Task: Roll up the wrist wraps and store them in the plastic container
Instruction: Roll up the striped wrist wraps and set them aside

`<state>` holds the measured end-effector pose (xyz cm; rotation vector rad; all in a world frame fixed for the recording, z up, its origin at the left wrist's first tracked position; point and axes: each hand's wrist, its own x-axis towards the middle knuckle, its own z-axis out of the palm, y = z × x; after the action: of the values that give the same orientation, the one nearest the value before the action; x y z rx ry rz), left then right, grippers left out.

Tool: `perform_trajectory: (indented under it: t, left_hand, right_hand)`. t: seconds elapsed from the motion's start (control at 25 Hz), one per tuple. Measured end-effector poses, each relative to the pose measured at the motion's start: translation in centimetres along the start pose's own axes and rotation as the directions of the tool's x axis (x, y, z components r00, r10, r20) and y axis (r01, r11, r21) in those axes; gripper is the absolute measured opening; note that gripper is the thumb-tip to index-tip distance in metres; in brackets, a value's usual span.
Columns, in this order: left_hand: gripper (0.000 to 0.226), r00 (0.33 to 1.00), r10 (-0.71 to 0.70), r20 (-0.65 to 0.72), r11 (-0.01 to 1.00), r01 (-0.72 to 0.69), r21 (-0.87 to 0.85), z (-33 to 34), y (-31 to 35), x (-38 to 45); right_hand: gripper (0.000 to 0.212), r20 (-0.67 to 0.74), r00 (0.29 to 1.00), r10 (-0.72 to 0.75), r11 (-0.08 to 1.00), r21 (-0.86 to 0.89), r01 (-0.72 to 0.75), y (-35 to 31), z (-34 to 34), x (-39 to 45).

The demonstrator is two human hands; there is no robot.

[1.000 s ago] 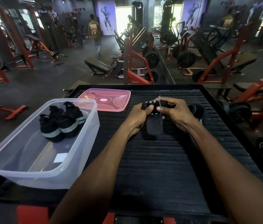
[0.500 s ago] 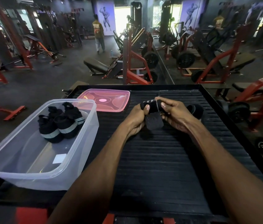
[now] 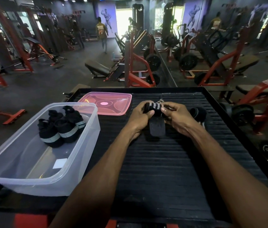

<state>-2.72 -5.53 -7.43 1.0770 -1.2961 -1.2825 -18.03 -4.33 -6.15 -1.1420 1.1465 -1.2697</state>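
Observation:
A black wrist wrap [image 3: 154,108] with grey stripes is held as a tight roll above the black ribbed platform [image 3: 163,162]. My left hand [image 3: 138,117] grips its left end and my right hand [image 3: 177,117] pinches its right end. A short loose tail of the wrap [image 3: 157,127] hangs down to the platform. Another rolled wrap [image 3: 198,114] lies just right of my right hand. The clear plastic container [image 3: 84,145] stands at the left and holds several rolled black wraps [image 3: 61,127] in its far end.
The pink lid [image 3: 107,102] lies flat behind the container. The platform has a raised black rim. Gym machines, weight plates and benches fill the floor beyond, and a person walks away in the distance.
The roll has grown and the loose tail has shortened as both hands kept turning it. The hands lifted slightly; the container and lid have not moved.

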Motion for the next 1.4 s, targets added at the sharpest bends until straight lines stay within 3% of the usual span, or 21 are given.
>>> perform_trajectory:
  t: [0.08, 0.16, 0.24, 0.36, 0.44, 0.56, 0.68, 0.84, 1.04, 1.28, 1.4]
  left_hand:
    - [0.015, 0.992, -0.116, 0.059, 0.986, 0.122, -0.114, 0.11, 0.32, -0.20]
    - [0.027, 0.981, -0.180, 0.071, 0.977, 0.186, -0.102, 0.05, 0.22, -0.17]
    - [0.030, 0.988, -0.153, 0.019, 0.987, 0.154, -0.044, -0.04, -0.14, 0.03]
    - [0.016, 0.997, -0.073, -0.024, 0.996, 0.072, -0.043, -0.15, -0.28, 0.18]
    - [0.034, 0.999, -0.025, -0.024, 0.999, 0.024, -0.022, -0.19, -0.01, 0.06]
    - [0.044, 0.999, -0.046, 0.000, 0.998, 0.046, -0.052, 0.05, 0.43, -0.10]
    - [0.016, 0.989, -0.146, 0.027, 0.984, 0.147, -0.098, 0.11, 0.59, -0.20]
    - [0.027, 0.989, -0.151, -0.002, 0.984, 0.150, 0.096, 0.02, -0.12, 0.00]
    - [0.014, 0.997, -0.077, 0.011, 0.996, 0.077, 0.053, -0.12, -0.34, 0.02]
    - [0.020, 0.990, -0.116, 0.076, 0.993, 0.116, -0.006, 0.08, 0.40, -0.61]
    - [0.023, 0.998, -0.052, 0.030, 0.998, 0.054, -0.041, 0.30, 0.62, -0.64]
  right_hand:
    - [0.025, -0.009, 0.999, -0.053, 0.998, -0.037, 0.053, 0.22, -0.24, 0.08]
    - [0.030, 0.022, 0.997, -0.076, 0.995, -0.067, 0.077, 0.26, -0.33, 0.07]
    - [0.029, 0.047, 0.997, -0.059, 0.997, -0.043, 0.061, 0.14, -0.33, 0.00]
    - [0.017, 0.068, 0.996, 0.064, 0.995, 0.073, -0.069, -0.35, -0.22, -0.11]
    - [0.016, 0.071, 0.992, 0.109, 0.990, 0.083, -0.114, -0.49, -0.15, -0.26]
    - [0.020, 0.041, 0.998, 0.045, 0.997, 0.054, -0.047, -0.40, -0.17, -0.25]
    - [0.031, 0.020, 0.999, -0.050, 0.998, -0.029, 0.051, -0.02, -0.30, -0.05]
    - [0.036, 0.016, 0.997, -0.072, 0.986, -0.153, 0.073, -0.19, -0.44, -0.12]
    - [0.026, 0.073, 0.990, 0.117, 0.992, 0.040, -0.120, -0.63, -0.36, -0.18]
    - [0.025, 0.024, 1.000, 0.005, 1.000, 0.010, -0.005, -0.38, -0.22, -0.19]
    - [0.024, 0.039, 0.999, 0.001, 0.999, 0.054, -0.003, -0.54, -0.30, -0.13]
